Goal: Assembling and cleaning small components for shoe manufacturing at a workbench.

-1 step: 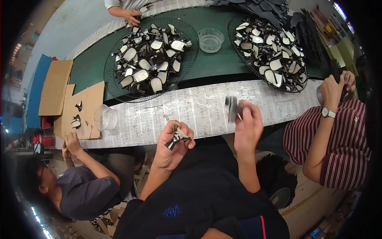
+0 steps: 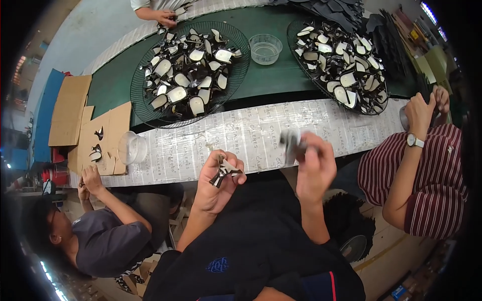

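My left hand (image 2: 215,188) is closed around a glossy black shoe heel (image 2: 224,172) with a pale top face, held up over the table's near edge. To its right, my right hand (image 2: 316,173) pinches a dark grey piece (image 2: 290,143). It is smeared by motion, so its kind is unclear; it looks flat and soft, like a scrap of leather. The two hands are apart, and the grey piece does not touch the heel. Beyond them, a wire basket (image 2: 240,83) piled with similar heels (image 2: 176,94) stands on the far side of the table.
A second wire basket (image 2: 296,64) of heels stands at the back right, a clear plastic tub (image 2: 264,49) between the two. Another clear tub (image 2: 133,149) sits by cardboard (image 2: 113,120) at left. Co-workers sit close on both sides; another's hand (image 2: 165,17) shows at the far side.
My right hand has shifted slightly and turned, and the grey piece in it has moved a little to the left and become more blurred. My left hand stays still with the heel.
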Demonstrator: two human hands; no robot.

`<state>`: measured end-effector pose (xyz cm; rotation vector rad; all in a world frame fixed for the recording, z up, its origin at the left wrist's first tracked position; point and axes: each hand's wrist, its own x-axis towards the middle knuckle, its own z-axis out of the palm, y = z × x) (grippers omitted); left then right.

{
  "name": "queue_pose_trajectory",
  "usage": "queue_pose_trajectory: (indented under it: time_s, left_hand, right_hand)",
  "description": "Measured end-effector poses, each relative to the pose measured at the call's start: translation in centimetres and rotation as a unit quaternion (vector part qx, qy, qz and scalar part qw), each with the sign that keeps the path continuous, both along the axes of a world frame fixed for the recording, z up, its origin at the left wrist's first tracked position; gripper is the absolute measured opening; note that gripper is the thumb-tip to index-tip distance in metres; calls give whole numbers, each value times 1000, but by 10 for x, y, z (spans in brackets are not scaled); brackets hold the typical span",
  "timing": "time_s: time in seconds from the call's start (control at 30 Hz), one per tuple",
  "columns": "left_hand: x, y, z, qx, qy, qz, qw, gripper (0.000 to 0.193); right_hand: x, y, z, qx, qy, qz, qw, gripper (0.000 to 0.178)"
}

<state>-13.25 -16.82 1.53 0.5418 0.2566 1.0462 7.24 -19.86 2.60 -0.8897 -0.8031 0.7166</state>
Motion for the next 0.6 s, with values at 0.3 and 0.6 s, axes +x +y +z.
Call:
queue_pose_trajectory:
  time_s: [0.3, 0.6]
  left_hand:
    - [9, 1, -9, 34, 52, 34, 998, 39]
    - [5, -1, -10, 33, 50, 40, 997, 40]
  right_hand:
    - [-23, -19, 32, 187, -470, 60, 861, 38]
    - [-27, -21, 35, 220, -432, 145, 863, 38]
